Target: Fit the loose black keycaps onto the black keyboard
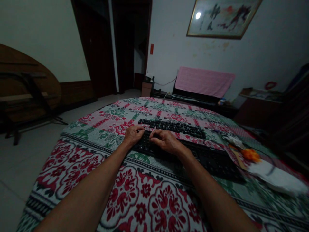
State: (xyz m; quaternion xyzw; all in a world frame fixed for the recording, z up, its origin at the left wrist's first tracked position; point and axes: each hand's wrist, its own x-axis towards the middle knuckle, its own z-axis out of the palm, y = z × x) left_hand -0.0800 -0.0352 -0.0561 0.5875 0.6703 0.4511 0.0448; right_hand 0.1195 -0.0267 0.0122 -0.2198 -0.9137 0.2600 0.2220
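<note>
A black computer keyboard [222,162] lies slantwise on the patterned cloth, its left part under my hands. At its far left corner, my left hand [133,135] is closed, with thumb and forefinger curled at the keyboard's edge. My right hand [165,140] is over the keys a little further right, fingers bent toward the thumb in a pinch. Anything between those fingertips is too small or too dark to make out. Just behind the keyboard, several loose black keycaps [178,126] lie in rows on the cloth.
The patterned cloth [145,190] covers a rounded table. To the right lie an orange item [251,155], a white bag-like thing [277,175] and a dark cable. A pink cloth [205,81] hangs by the far wall. A folded round tabletop [26,77] leans at left.
</note>
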